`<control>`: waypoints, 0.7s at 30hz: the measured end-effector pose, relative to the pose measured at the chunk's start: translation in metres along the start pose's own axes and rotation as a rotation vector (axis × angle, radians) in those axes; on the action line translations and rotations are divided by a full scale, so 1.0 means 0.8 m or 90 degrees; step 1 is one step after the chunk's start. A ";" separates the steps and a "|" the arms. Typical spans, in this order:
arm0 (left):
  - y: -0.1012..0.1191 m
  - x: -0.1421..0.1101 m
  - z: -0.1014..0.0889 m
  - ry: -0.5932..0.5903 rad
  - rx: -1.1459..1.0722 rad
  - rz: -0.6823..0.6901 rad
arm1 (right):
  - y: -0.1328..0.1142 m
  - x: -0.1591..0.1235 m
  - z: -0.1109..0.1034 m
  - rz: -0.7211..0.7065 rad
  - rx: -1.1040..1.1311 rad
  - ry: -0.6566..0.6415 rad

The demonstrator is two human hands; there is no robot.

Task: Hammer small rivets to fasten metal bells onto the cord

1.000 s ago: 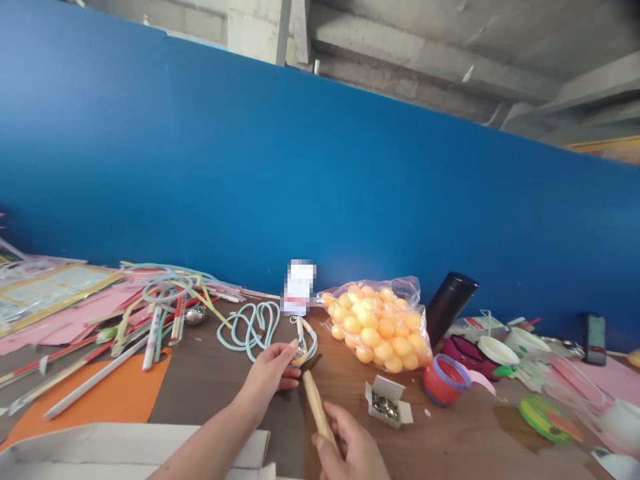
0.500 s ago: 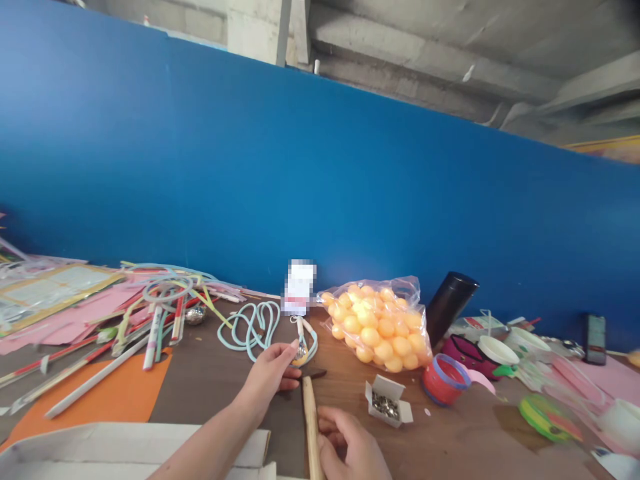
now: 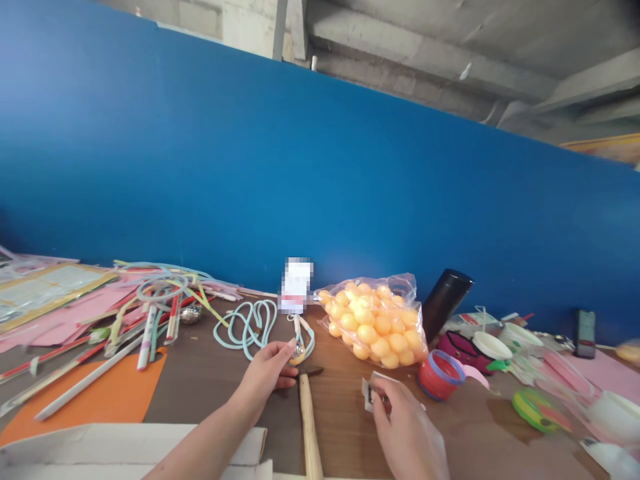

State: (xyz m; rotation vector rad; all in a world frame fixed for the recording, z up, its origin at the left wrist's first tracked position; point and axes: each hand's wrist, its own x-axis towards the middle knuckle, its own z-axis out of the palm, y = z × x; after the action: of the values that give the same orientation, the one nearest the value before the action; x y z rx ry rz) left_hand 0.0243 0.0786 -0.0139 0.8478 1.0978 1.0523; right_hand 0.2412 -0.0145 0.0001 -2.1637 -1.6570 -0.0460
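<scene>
The hammer (image 3: 310, 427) lies on the brown table (image 3: 343, 433) between the two hands; its long axis runs away from the person, the wooden handle nearest, the far end leaning slightly left; its dark head sits crosswise, one tip pointing right, just beside the fingers of the left hand (image 3: 267, 373). That hand pinches a shiny piece (image 3: 299, 349) between thumb and forefinger, perhaps metal, though too small to make out; the right hand (image 3: 410, 427) has its fingertips at the small open box (image 3: 367, 396), and whether they have closed on anything I cannot tell.

Beyond the box lies the bag of orange balls (image 3: 375, 330); the red cup (image 3: 436, 381) stands to its right, with the black bottle (image 3: 447, 303) leaning behind; the pale blue cord (image 3: 245, 327) coils beyond the left hand.

A second ago the right hand gripped the handle; now it has let go and moved right, while the left hand keeps its pinch.
</scene>
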 end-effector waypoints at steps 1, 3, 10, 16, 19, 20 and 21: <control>0.001 0.000 0.000 0.000 0.001 -0.001 | 0.003 0.002 0.001 0.001 -0.018 -0.022; 0.003 -0.002 0.001 0.002 0.004 -0.005 | 0.006 0.004 0.002 -0.004 -0.043 -0.051; 0.005 -0.006 0.001 -0.004 0.006 -0.002 | 0.009 0.011 0.003 0.052 -0.042 -0.108; 0.004 -0.005 0.001 -0.008 0.004 -0.004 | 0.017 0.021 0.002 0.086 -0.037 -0.139; 0.003 -0.004 0.000 -0.010 0.009 0.000 | 0.014 0.021 0.003 0.078 -0.058 -0.132; 0.002 -0.003 -0.001 -0.011 0.011 0.002 | 0.012 0.021 0.003 0.077 -0.066 -0.130; 0.001 -0.003 -0.001 -0.012 0.014 0.004 | 0.011 0.020 0.002 0.075 -0.071 -0.128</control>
State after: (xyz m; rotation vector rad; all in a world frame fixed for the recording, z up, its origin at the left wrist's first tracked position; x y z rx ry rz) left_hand 0.0230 0.0766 -0.0124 0.8769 1.0928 1.0374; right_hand 0.2534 -0.0009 0.0002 -2.4150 -1.6647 0.1184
